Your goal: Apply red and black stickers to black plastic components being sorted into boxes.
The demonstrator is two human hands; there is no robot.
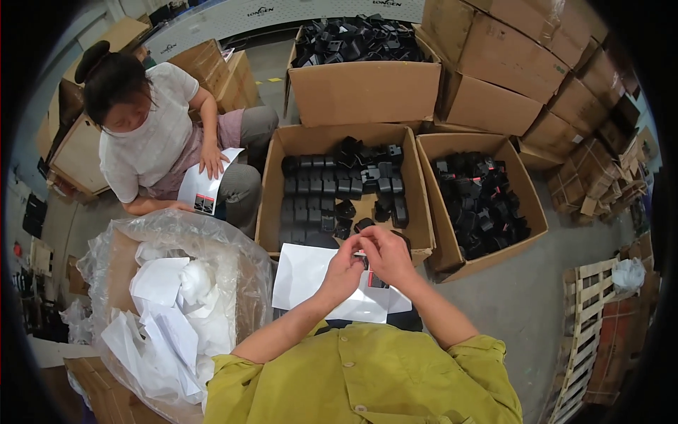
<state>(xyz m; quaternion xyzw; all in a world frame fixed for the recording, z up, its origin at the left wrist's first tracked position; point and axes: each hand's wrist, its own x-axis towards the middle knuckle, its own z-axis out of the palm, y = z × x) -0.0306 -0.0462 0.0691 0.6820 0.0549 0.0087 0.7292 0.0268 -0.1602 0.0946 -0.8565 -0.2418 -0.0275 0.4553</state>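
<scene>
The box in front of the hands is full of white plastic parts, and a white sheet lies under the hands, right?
Not quite. The head view shows the parts in that box are black, not white. The sheet under the hands is white, as you said.

Warehouse: stacked cartons (494,63), wooden pallet (586,332).

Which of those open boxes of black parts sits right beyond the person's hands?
Start at the two hands meeting over a white sheet. The cardboard box just beyond them is it. Unlike its neighbours' loose heaps, its black parts stand partly in neat rows.
</scene>
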